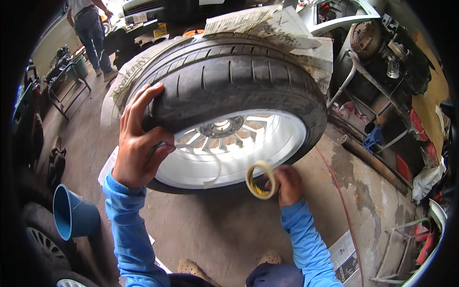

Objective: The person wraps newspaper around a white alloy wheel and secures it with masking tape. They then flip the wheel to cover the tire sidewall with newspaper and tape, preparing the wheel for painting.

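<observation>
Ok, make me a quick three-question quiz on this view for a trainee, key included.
1. Which hand holds the roll of tape?
2. True or false: the blue bucket stands to the left of the tire.
3. What sticks out behind the tire's far edge: A) a rope, B) newspaper, C) a towel?

Key:
1. The right hand.
2. True.
3. B.
</observation>
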`<action>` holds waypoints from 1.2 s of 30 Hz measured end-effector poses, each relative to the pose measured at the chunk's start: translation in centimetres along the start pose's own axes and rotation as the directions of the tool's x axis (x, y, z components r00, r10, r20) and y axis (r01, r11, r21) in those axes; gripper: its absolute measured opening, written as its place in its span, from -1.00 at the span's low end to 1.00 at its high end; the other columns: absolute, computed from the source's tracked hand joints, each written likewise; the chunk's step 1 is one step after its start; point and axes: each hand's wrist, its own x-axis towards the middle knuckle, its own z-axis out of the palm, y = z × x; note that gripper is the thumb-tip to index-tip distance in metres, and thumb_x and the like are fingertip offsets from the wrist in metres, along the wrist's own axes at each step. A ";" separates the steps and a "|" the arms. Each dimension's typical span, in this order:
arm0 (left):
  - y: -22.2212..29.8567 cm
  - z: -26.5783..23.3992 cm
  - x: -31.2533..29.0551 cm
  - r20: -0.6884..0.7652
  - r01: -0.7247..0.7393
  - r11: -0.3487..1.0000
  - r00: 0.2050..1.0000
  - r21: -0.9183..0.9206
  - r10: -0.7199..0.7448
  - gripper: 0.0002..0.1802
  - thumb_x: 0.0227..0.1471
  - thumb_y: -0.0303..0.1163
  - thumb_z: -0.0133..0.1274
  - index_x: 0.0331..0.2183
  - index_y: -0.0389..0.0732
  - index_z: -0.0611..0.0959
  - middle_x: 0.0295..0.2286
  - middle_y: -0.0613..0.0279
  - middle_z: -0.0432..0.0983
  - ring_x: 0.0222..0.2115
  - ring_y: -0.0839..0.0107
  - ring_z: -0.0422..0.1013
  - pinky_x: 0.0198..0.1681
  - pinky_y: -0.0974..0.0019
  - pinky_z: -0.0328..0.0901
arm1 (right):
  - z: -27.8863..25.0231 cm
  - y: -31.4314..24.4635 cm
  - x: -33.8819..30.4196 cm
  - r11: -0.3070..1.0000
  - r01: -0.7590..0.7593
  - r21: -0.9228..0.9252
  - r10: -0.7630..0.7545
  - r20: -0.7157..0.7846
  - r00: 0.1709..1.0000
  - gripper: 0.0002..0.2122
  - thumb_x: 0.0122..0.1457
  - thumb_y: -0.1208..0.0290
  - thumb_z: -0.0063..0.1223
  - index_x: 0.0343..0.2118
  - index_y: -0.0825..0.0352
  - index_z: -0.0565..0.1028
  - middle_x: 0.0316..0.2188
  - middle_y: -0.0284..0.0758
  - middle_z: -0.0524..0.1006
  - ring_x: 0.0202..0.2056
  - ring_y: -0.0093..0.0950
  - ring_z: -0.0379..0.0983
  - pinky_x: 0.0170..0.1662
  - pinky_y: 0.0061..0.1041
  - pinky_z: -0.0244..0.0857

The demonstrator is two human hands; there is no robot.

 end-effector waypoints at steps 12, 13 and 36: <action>-0.3 -1.2 0.1 0.043 -0.002 0.996 0.999 -0.091 0.005 -0.81 -0.43 -0.35 0.26 -0.58 0.00 0.60 0.10 -0.01 0.14 0.12 -0.06 0.04 0.12 -0.04 -0.06 | -11.5 22.9 -10.5 0.252 0.297 -0.921 0.067 0.323 0.944 -0.66 -0.09 0.41 0.18 -0.17 0.22 0.48 -0.47 -0.17 0.51 -0.43 -0.17 0.46 -0.33 -0.27 0.34; -0.2 -1.2 0.2 0.039 -0.001 0.997 0.999 -0.082 0.004 -0.81 -0.43 -0.36 0.26 -0.59 0.01 0.60 0.09 0.00 0.14 0.12 -0.06 0.05 0.12 -0.03 -0.06 | -10.9 22.2 -10.5 0.178 0.240 -0.954 0.182 0.271 0.945 -0.63 -0.10 0.39 0.19 -0.15 0.21 0.47 -0.47 -0.18 0.51 -0.43 -0.18 0.46 -0.32 -0.26 0.33; 0.1 0.0 -0.3 -0.131 0.036 0.999 0.991 -0.015 -0.038 -0.67 -0.56 -0.44 0.12 -0.50 -0.01 0.60 0.04 0.15 0.24 0.08 0.00 0.11 0.06 0.02 0.01 | 16.3 -11.1 -0.7 0.042 0.860 -0.508 -0.827 0.465 0.315 -0.81 -0.24 0.64 0.23 -0.49 0.28 0.52 -0.56 -0.34 0.51 -0.47 -0.39 0.42 -0.37 -0.47 0.27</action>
